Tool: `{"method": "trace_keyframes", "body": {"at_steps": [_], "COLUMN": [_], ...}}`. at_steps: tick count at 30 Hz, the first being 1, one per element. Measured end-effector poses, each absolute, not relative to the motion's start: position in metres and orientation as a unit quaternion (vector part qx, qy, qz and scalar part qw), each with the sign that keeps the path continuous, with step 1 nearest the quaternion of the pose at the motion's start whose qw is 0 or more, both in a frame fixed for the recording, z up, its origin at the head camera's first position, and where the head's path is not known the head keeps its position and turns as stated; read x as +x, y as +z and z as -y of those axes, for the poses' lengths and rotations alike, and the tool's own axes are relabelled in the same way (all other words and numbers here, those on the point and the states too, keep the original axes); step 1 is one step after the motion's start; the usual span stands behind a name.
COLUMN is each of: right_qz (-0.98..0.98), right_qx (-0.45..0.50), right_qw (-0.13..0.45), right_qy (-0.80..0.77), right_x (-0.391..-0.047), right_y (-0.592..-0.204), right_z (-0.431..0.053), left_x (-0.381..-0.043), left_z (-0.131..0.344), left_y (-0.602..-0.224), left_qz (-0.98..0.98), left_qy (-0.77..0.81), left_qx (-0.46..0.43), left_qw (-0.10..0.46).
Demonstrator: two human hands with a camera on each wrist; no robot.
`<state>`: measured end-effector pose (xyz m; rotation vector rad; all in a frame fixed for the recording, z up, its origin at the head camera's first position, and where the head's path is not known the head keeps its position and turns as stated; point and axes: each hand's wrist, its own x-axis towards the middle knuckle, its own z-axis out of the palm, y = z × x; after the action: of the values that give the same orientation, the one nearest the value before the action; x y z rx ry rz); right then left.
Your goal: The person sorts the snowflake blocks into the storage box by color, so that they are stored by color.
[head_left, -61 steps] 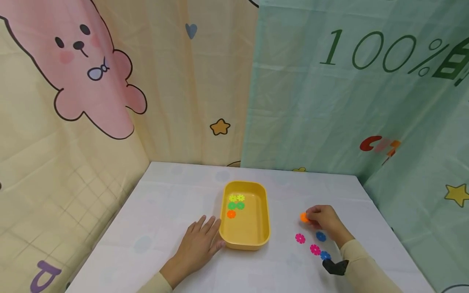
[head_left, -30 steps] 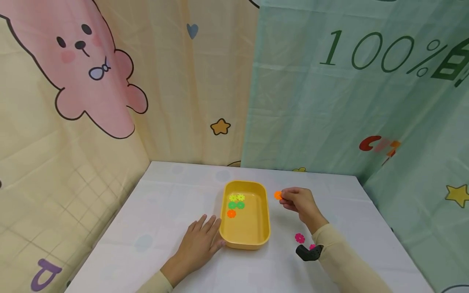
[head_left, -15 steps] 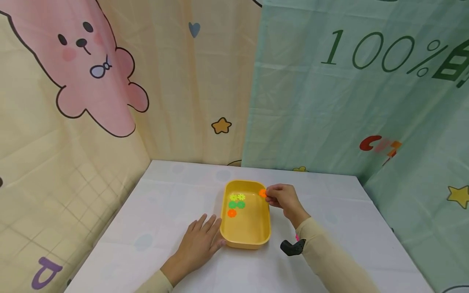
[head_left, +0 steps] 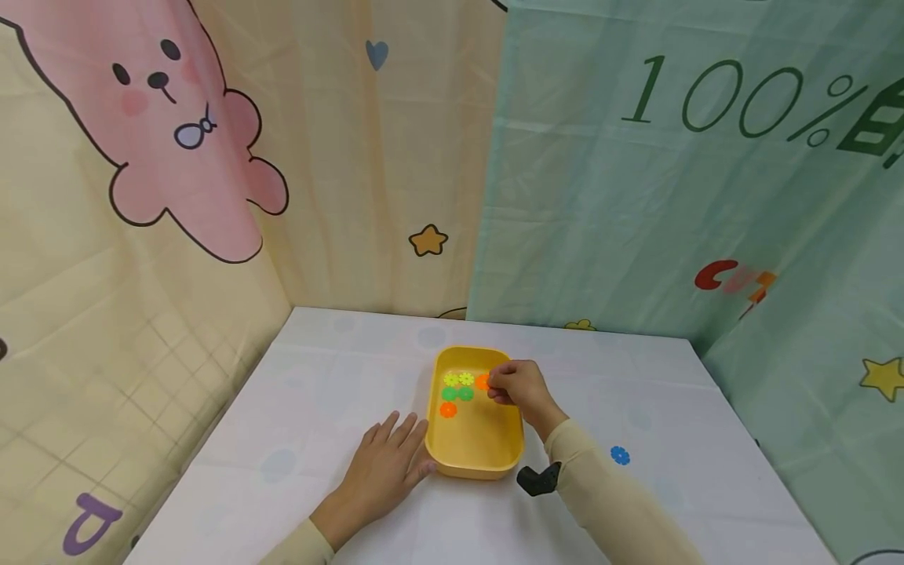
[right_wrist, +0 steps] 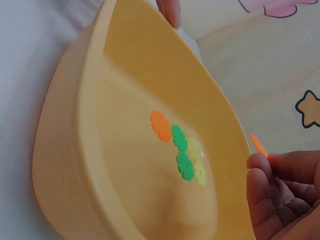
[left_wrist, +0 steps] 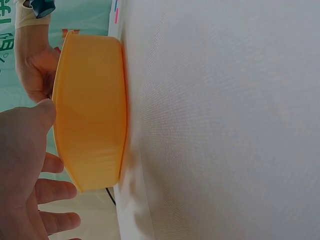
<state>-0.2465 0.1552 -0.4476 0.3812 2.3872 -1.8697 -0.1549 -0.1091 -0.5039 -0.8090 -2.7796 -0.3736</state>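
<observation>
My right hand (head_left: 519,388) pinches an orange flower-shaped disc (right_wrist: 258,144) between thumb and fingertips, over the right part of a yellow tray (head_left: 510,439). Inside the tray lie two yellow flower discs (head_left: 458,379), two green flower discs (right_wrist: 184,166) below them, and another orange flower disc (head_left: 448,410). My left hand (head_left: 381,471) rests beside the tray's left side, fingers spread and straight. In the left wrist view its thumb (left_wrist: 45,112) touches the tray's rim. The other fingers lie along that side, holding nothing.
A blue flower disc (head_left: 620,455) lies on the white table (head_left: 671,392) to the right. The right sleeve (head_left: 607,486) and a black wrist device (head_left: 539,479) cover the spot where pink discs and another blue one lay. Printed curtains (head_left: 353,157) hang behind the table.
My right hand has carried the orange disc from the table's right side leftwards, across the tray's rim and over its inside. My left hand has stayed put.
</observation>
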Motion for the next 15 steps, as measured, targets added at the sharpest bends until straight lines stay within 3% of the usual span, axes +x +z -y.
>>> {"method": "trace_keyframes", "body": {"at_steps": [15], "right_qz": [-0.817], "right_qx": [0.111], "right_qw": [0.059], "right_qy": [-0.563], "right_x": [-0.253], "right_y": [-0.455], "right_z": [-0.142], "left_x": [-0.154], "left_z": [0.109], "left_y": [-0.503], "left_qz": [0.947], "left_qy": [-0.119], "left_qx": [-0.276], "left_qw": [0.112]}}
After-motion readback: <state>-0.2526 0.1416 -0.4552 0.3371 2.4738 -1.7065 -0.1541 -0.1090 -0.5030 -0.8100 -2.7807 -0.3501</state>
